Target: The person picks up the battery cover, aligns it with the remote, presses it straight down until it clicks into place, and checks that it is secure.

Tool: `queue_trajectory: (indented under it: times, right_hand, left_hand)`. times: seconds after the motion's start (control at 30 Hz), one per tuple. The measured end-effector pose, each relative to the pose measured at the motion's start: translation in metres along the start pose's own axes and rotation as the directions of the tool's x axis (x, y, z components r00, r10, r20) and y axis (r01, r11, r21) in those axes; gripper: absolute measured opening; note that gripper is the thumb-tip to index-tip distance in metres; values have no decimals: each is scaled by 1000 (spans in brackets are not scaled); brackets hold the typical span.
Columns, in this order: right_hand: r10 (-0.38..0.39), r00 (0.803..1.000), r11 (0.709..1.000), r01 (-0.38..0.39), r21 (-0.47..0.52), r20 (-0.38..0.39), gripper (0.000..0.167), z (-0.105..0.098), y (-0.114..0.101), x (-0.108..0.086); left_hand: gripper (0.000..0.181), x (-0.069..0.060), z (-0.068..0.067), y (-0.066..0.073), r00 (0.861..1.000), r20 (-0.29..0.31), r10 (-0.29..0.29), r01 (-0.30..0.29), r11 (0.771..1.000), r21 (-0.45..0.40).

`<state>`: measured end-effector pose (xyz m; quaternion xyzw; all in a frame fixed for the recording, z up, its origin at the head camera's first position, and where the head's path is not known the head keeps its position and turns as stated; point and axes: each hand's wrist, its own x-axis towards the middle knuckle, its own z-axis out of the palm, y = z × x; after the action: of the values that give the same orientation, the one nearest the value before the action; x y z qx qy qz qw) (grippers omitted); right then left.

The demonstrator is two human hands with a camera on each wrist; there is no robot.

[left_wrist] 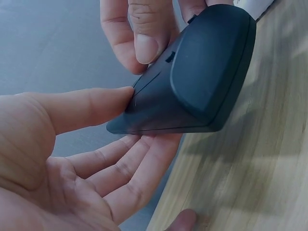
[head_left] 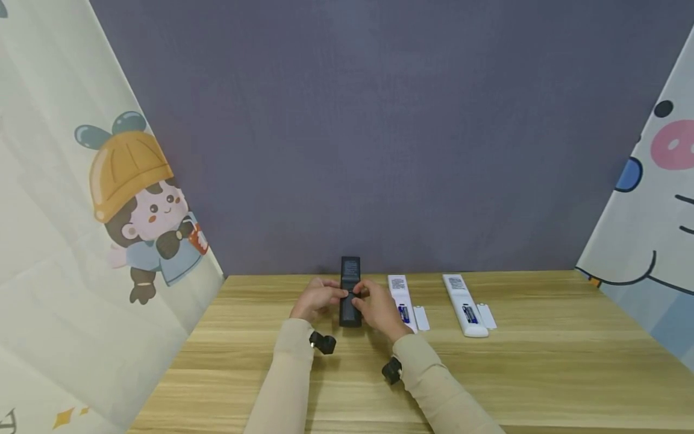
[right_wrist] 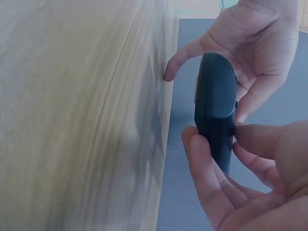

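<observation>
I am looking down at a pale, wood-grained worktop (head_left: 531, 386) in front of a plain grey-blue backdrop (head_left: 379, 132). A light cloth on the left (head_left: 49, 199) carries a cartoon child in an orange hat; one on the right (head_left: 664, 253) shows part of a cartoon with a pink snout. A black remote (head_left: 350, 314) is near the worktop's far edge, pinched by both the left hand (head_left: 316, 298) and the right hand (head_left: 381, 310). Only my head view shows the two white remotes (head_left: 459, 294) to its right, blue batteries (head_left: 470, 313) exposed, each with a loose cover (head_left: 487, 316) beside it. My wrist views add what that one hides: the black remote is off the surface, fingers curled beneath it, thumbs on top.
</observation>
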<state>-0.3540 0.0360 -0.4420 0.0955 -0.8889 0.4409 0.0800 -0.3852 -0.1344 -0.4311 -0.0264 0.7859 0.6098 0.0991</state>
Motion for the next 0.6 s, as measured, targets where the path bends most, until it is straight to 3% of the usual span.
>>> queue_trajectory:
  times: [0.3,0.6]
  right_hand:
    - [-23,999,1000,23,6,36,19,1,1,0]
    - [-45,994,996,38,76,96,31,5,4,1]
  left_hand:
    - [37,0,0,0,1000,7,8,-8,1000,-17]
    - [33,-2,0,-1,1000,-4,7,-7,1000,0]
